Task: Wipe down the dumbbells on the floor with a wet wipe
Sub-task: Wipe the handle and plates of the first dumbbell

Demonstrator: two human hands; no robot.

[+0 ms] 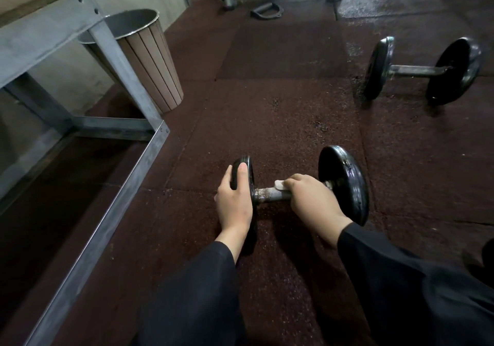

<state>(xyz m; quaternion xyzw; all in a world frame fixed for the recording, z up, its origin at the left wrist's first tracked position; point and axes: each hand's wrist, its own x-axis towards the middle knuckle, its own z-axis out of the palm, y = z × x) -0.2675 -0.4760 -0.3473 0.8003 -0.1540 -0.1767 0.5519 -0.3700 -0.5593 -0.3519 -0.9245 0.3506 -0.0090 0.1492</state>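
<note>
Rust speckled the bare stretch of the dumbbell handle (270,195) just left of where the right hand (312,198) gripped it, fingers curled over the bar with the wet wipe (280,184) pressed under them, a white corner poking out at the knuckles. The near dumbbell (344,182) lay on the rubber floor (280,110) directly in front of the person. The left hand (235,201) held its left plate (244,169), thumb laid on the plate's face and fingers wrapped round the rim, steadying it. The right plate stood just beyond the wiping hand.

Several things could have gone wrong from there, as I judged it. If the left hand eased off, the round plates might roll under the wiping stroke and the bar slip from the grip. The rough, rusted metal could snag or shred the thin wipe, leaving lint on the bar. A small wipe might also load up with grime before reaching the second dumbbell (419,70), which lay well apart, beyond and to the right of the wiping hand.

A slatted bin (149,60) stood further off to the left of the steadying hand, behind a grey metal frame (112,198).

No brand, weight marking or other writing could be read on either dumbbell or the wipe.
</note>
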